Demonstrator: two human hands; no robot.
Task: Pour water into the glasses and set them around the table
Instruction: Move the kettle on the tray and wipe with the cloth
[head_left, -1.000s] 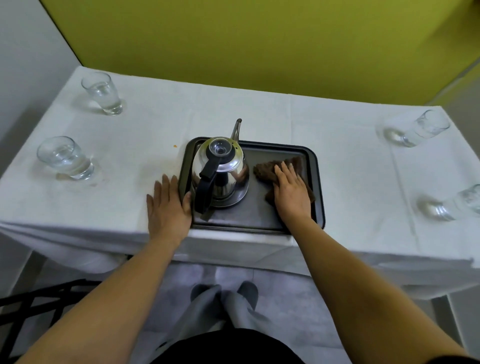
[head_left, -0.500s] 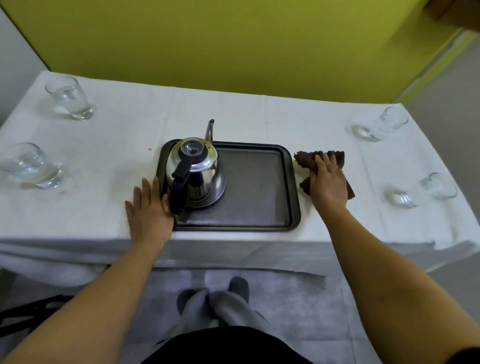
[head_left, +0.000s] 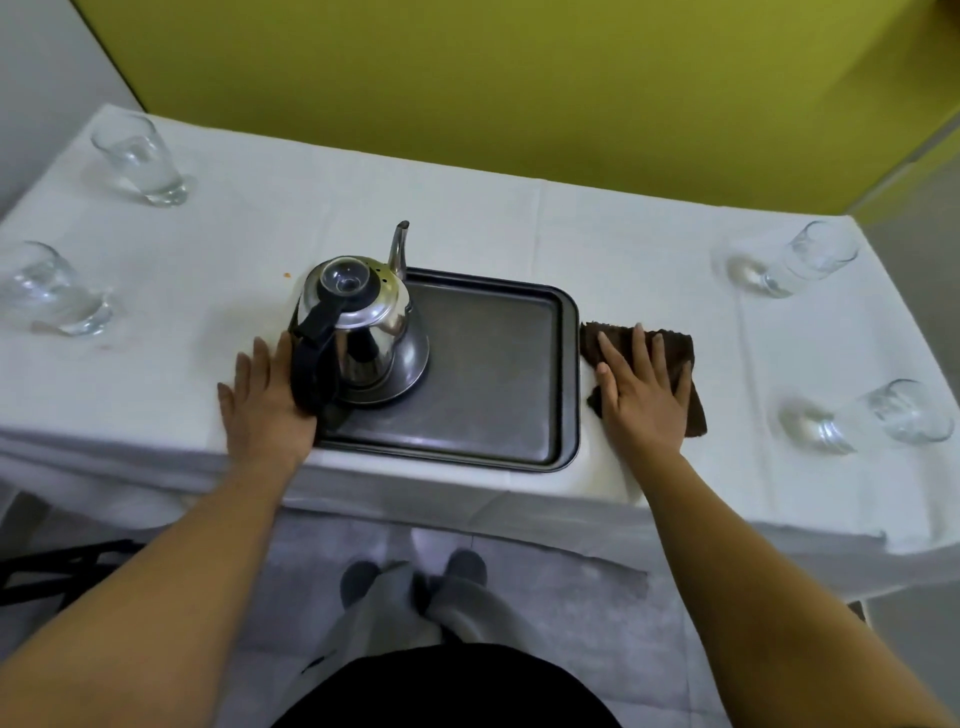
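A steel kettle (head_left: 363, 322) with a black handle stands on the left part of a dark tray (head_left: 498, 364) at the table's front edge. Two glasses of water stand at the left, one far (head_left: 140, 161) and one near (head_left: 49, 291). Two more glasses stand at the right, one far (head_left: 795, 260) and one near (head_left: 878, 415). My left hand (head_left: 265, 400) lies flat on the cloth against the tray's left rim, beside the kettle's handle. My right hand (head_left: 644, 389) presses flat, fingers spread, on a brown rag (head_left: 675, 348) just right of the tray.
A white tablecloth (head_left: 519, 223) covers the table, with a small orange speck (head_left: 285, 275) left of the kettle. A yellow-green wall stands right behind the table. A black frame (head_left: 57, 566) sits low at the left. My feet are below the table's front edge.
My right hand slid the brown rag from inside the tray out onto the tablecloth to the tray's right. My left hand stayed at the tray's left rim. The camera view shifted.
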